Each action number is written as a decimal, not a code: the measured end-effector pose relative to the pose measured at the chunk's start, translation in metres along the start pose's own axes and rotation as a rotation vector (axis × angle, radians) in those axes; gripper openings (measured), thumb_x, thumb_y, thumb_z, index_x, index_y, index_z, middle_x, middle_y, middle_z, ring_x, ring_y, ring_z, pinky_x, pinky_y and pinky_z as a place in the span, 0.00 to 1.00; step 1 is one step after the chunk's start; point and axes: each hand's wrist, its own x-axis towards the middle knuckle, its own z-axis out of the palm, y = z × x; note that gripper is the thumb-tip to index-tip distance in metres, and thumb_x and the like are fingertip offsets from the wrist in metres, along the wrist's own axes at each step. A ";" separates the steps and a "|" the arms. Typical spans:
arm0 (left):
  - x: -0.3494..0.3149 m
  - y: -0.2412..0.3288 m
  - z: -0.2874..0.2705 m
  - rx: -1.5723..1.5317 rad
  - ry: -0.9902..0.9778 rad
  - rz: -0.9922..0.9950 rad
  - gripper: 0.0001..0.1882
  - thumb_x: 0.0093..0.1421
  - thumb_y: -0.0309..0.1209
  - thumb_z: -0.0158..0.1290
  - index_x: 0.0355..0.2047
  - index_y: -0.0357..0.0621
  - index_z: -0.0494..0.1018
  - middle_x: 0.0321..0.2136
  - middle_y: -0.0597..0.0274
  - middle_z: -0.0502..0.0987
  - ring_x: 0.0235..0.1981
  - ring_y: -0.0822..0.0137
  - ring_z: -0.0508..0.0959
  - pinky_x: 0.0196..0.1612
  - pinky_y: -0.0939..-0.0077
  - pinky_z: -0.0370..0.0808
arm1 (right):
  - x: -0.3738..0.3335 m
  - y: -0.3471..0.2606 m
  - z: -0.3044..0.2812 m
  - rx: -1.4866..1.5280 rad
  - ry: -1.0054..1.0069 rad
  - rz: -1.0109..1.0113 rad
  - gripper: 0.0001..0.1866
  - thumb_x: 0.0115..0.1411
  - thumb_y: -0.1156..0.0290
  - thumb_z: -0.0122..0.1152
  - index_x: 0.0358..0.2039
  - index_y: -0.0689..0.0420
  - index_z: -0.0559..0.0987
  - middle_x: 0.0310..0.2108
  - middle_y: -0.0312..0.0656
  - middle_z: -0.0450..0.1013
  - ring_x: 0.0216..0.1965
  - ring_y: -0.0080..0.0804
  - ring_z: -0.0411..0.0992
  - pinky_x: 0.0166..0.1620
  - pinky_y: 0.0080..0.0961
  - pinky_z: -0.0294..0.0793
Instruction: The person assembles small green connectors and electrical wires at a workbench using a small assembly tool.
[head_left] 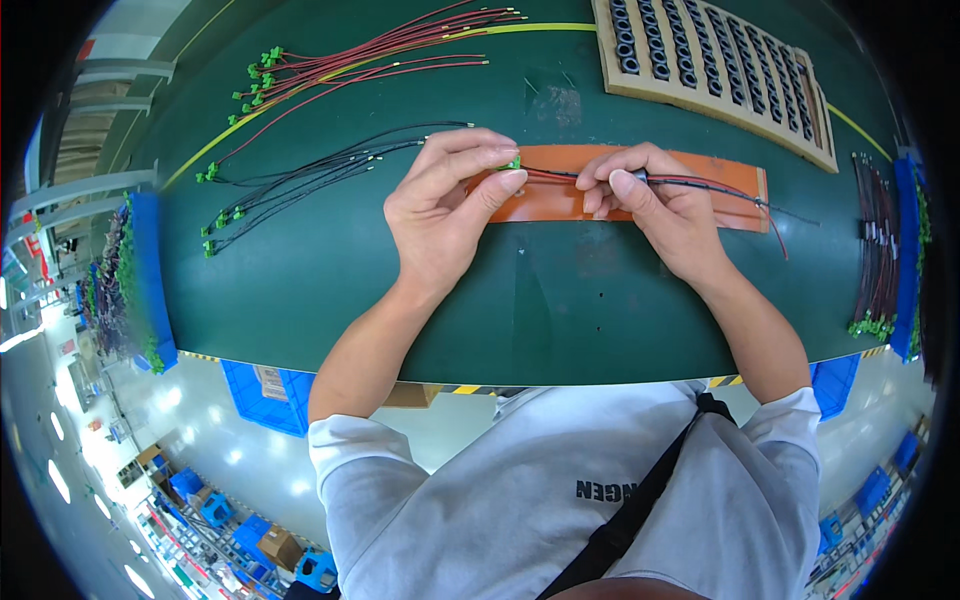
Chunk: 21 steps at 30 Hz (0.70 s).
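Green tabletop (300,310) before you; your grey shirt (500,460) carries dark lettering (605,490). Upper-right tray (606,60) holds rows of dark rings (686,52). Blue left bin (148,285) has wires with green plugs (128,270); blue right bin (904,260) shows green plugs too. Orange strip (560,206) lies under your hands. Left hand (440,205) pinches the green connector (514,162); right hand (665,200) grips its red-black wires (550,175), above the strip. Dark ring (641,175) sits at your right fingertips. Red wires (380,50) and black wires (330,160) lie upper left.
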 end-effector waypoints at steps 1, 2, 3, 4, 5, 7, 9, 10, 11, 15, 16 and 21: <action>-0.001 0.003 0.003 0.013 -0.003 0.040 0.18 0.56 0.13 0.63 0.47 0.36 0.81 0.45 0.53 0.78 0.46 0.65 0.80 0.48 0.73 0.81 | -0.001 0.001 0.000 0.017 0.001 0.002 0.11 0.75 0.68 0.50 0.48 0.62 0.74 0.48 0.45 0.77 0.46 0.27 0.76 0.50 0.25 0.77; -0.008 0.009 0.012 -0.149 0.080 -0.138 0.18 0.55 0.13 0.64 0.47 0.36 0.80 0.44 0.54 0.79 0.44 0.66 0.80 0.48 0.73 0.80 | -0.003 0.001 0.001 0.025 0.021 0.022 0.10 0.75 0.69 0.49 0.48 0.62 0.74 0.48 0.45 0.76 0.45 0.27 0.76 0.50 0.25 0.77; -0.006 0.012 0.016 -0.153 0.094 -0.135 0.18 0.55 0.13 0.64 0.47 0.36 0.80 0.44 0.54 0.79 0.44 0.66 0.80 0.48 0.73 0.80 | -0.002 -0.001 0.000 0.016 0.010 0.027 0.10 0.75 0.69 0.49 0.48 0.62 0.74 0.48 0.45 0.76 0.45 0.27 0.76 0.50 0.25 0.77; -0.007 0.014 0.018 -0.145 0.050 -0.069 0.18 0.55 0.14 0.65 0.47 0.36 0.80 0.43 0.55 0.80 0.43 0.66 0.80 0.48 0.72 0.80 | -0.003 -0.002 0.001 0.002 0.007 0.016 0.10 0.75 0.69 0.49 0.48 0.62 0.74 0.48 0.45 0.76 0.45 0.26 0.76 0.50 0.25 0.77; -0.007 0.015 0.021 -0.137 0.004 -0.004 0.19 0.54 0.14 0.65 0.47 0.36 0.80 0.42 0.55 0.81 0.42 0.66 0.81 0.48 0.72 0.80 | -0.004 -0.003 0.002 -0.011 0.006 0.005 0.10 0.75 0.69 0.49 0.48 0.62 0.74 0.48 0.45 0.76 0.45 0.26 0.76 0.50 0.25 0.77; -0.005 0.013 0.023 -0.077 -0.001 0.065 0.17 0.52 0.15 0.67 0.43 0.35 0.81 0.38 0.56 0.83 0.40 0.63 0.81 0.46 0.71 0.79 | -0.002 -0.005 0.001 -0.018 -0.002 0.000 0.10 0.75 0.70 0.49 0.48 0.63 0.74 0.47 0.44 0.76 0.46 0.26 0.76 0.50 0.25 0.77; -0.004 0.008 0.018 0.145 -0.173 0.260 0.18 0.53 0.13 0.65 0.44 0.34 0.79 0.40 0.53 0.81 0.40 0.61 0.80 0.46 0.70 0.79 | -0.002 -0.003 0.004 -0.021 -0.006 -0.005 0.10 0.75 0.70 0.49 0.48 0.63 0.74 0.47 0.44 0.76 0.46 0.26 0.76 0.50 0.25 0.77; -0.004 0.006 0.020 0.140 -0.170 0.257 0.18 0.53 0.13 0.65 0.44 0.34 0.79 0.40 0.53 0.81 0.40 0.61 0.80 0.46 0.70 0.79 | 0.000 -0.003 0.004 -0.028 -0.019 -0.019 0.10 0.75 0.71 0.49 0.48 0.63 0.74 0.47 0.44 0.76 0.45 0.26 0.76 0.50 0.25 0.77; -0.004 0.004 0.023 0.150 -0.147 0.267 0.17 0.50 0.17 0.68 0.41 0.36 0.81 0.38 0.56 0.82 0.38 0.61 0.81 0.43 0.70 0.77 | 0.003 -0.003 0.004 -0.036 -0.034 -0.032 0.10 0.75 0.71 0.49 0.49 0.63 0.74 0.47 0.44 0.76 0.45 0.26 0.76 0.50 0.24 0.77; 0.000 0.011 0.019 0.281 -0.185 0.333 0.17 0.47 0.21 0.70 0.39 0.39 0.83 0.35 0.60 0.84 0.35 0.61 0.82 0.40 0.69 0.74 | 0.000 -0.003 0.002 -0.047 -0.002 0.012 0.10 0.74 0.73 0.50 0.49 0.64 0.74 0.48 0.45 0.76 0.44 0.26 0.76 0.49 0.24 0.77; -0.003 0.012 0.014 0.276 -0.213 0.313 0.16 0.51 0.19 0.68 0.42 0.36 0.83 0.37 0.56 0.83 0.34 0.63 0.82 0.39 0.70 0.77 | -0.001 -0.001 0.001 -0.063 -0.030 -0.021 0.09 0.74 0.74 0.50 0.49 0.65 0.74 0.48 0.47 0.76 0.44 0.28 0.76 0.48 0.24 0.77; -0.019 0.014 0.007 -0.116 -0.197 0.009 0.18 0.60 0.16 0.60 0.52 0.31 0.77 0.47 0.41 0.77 0.39 0.56 0.83 0.43 0.63 0.85 | 0.001 -0.001 0.004 -0.062 -0.064 -0.056 0.08 0.73 0.76 0.50 0.48 0.66 0.75 0.47 0.51 0.75 0.43 0.31 0.77 0.48 0.26 0.77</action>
